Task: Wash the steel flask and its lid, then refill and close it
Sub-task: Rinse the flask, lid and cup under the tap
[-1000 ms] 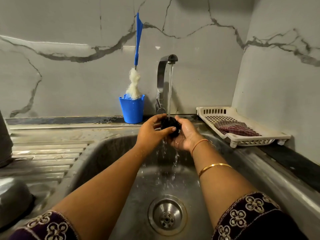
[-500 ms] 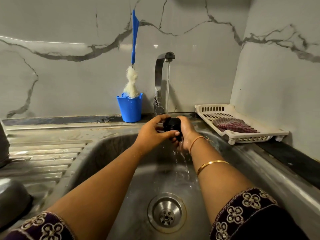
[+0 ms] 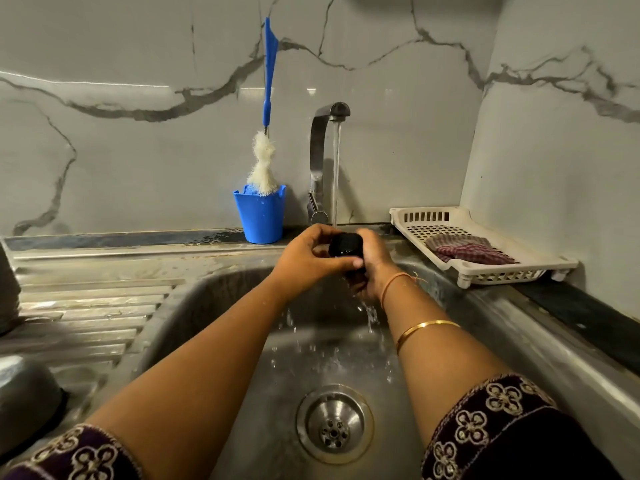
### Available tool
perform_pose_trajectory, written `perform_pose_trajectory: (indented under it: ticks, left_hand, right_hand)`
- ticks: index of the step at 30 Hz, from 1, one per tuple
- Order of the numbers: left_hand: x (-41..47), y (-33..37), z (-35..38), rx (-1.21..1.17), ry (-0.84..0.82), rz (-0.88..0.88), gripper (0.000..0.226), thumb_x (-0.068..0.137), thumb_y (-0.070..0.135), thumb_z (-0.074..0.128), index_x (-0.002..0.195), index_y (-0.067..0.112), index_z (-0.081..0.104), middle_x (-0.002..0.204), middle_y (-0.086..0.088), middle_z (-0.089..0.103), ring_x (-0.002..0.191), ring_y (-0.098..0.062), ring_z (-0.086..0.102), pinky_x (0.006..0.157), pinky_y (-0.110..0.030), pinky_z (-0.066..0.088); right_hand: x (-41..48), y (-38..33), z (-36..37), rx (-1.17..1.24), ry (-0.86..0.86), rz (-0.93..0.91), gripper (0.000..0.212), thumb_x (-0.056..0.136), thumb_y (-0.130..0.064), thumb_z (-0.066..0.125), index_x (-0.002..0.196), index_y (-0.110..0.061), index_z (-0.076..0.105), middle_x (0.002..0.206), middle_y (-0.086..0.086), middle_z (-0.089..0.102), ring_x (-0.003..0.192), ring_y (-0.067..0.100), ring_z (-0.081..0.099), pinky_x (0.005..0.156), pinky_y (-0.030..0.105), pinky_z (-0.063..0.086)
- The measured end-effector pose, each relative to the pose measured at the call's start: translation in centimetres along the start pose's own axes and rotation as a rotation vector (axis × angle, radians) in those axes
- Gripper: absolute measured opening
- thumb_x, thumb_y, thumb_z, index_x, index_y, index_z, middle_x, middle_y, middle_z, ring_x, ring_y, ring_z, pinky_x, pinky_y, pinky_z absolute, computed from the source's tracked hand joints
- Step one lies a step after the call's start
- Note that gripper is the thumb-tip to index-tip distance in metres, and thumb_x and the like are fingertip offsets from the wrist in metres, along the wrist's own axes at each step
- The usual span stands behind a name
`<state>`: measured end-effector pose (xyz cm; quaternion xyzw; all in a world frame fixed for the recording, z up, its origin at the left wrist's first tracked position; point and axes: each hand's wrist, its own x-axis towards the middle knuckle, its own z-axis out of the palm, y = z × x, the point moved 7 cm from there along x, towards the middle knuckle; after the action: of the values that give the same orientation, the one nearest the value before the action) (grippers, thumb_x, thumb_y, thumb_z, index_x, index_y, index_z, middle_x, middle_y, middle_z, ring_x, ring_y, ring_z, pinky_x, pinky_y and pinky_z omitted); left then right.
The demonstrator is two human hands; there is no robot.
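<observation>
A small black flask lid (image 3: pixel 345 244) is held under the running water from the steel tap (image 3: pixel 322 157), above the sink basin (image 3: pixel 221 306). My left hand (image 3: pixel 308 259) grips the lid from the left, thumb across its front. My right hand (image 3: pixel 372 265) cups it from the right and below. Water runs off my right hand into the basin. A rounded steel object (image 3: pixel 27 396), partly cut off at the lower left edge, sits on the drainboard; I cannot tell whether it is the flask.
A blue cup (image 3: pixel 260 216) with a blue-handled bottle brush (image 3: pixel 266 133) stands left of the tap. A white plastic tray (image 3: pixel 485 271) holding a checked cloth (image 3: pixel 467 251) sits at the right. The ribbed drainboard (image 3: pixel 86 306) lies left; the drain (image 3: pixel 334 424) is below.
Both hands have turned the lid a little under the stream and stay in the same place. The camera view has shifted slightly.
</observation>
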<state>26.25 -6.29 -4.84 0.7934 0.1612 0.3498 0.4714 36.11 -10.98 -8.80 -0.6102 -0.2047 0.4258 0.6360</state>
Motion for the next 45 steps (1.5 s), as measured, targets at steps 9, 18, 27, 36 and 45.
perform_pose_trajectory:
  ticks: [9,18,27,36,45]
  left_hand:
    - [-0.2,-0.1,-1.5,-0.009,0.188,0.053,0.057,0.069,0.013,0.081,0.118,0.018,0.053,0.114,0.005,0.061,0.105,-0.015,0.061,0.087,-0.026,0.054]
    - [-0.2,1.1,-1.0,-0.037,0.239,0.097,0.051,0.071,0.014,0.08,0.116,0.017,0.056,0.109,0.008,0.062,0.099,-0.009,0.063,0.081,-0.015,0.053]
    - [-0.8,2.3,-0.1,0.597,0.264,0.2,0.055,0.089,0.047,0.057,0.131,0.012,0.049,0.114,-0.001,0.051,0.097,-0.006,0.046,0.085,-0.016,0.041]
    - [-0.4,2.3,0.8,0.638,0.229,0.14,0.043,0.1,0.04,0.037,0.122,0.009,0.056,0.105,-0.002,0.052,0.088,-0.006,0.043,0.075,-0.015,0.033]
    - [-0.1,0.6,1.4,0.587,0.172,-0.001,0.035,0.104,0.035,0.027,0.089,0.016,0.052,0.08,0.003,0.046,0.072,-0.006,0.043,0.071,-0.022,0.036]
  right_hand:
    - [0.6,-2.2,0.7,0.191,-0.026,-0.28,0.031,0.092,-0.035,0.04,0.083,-0.013,0.06,0.075,0.007,0.058,0.065,0.017,0.053,0.047,0.02,0.035]
    - [0.1,-2.1,1.2,0.387,-0.158,-0.207,0.038,0.095,-0.034,0.032,0.086,-0.01,0.06,0.073,0.008,0.055,0.06,0.015,0.048,0.051,0.022,0.032]
    - [1.1,-1.0,0.6,0.076,-0.016,-0.195,0.032,0.088,-0.04,0.042,0.082,-0.014,0.06,0.077,0.009,0.057,0.081,0.024,0.052,0.062,0.029,0.039]
    - [1.1,-1.6,-0.7,-0.1,0.202,-0.223,0.032,0.09,-0.036,0.038,0.073,-0.014,0.053,0.069,0.004,0.051,0.056,0.015,0.043,0.044,0.023,0.03]
    - [0.7,-0.5,-1.1,-0.164,0.25,-0.052,0.024,0.091,-0.031,0.038,0.078,-0.014,0.048,0.075,0.005,0.049,0.059,0.017,0.043,0.048,0.022,0.031]
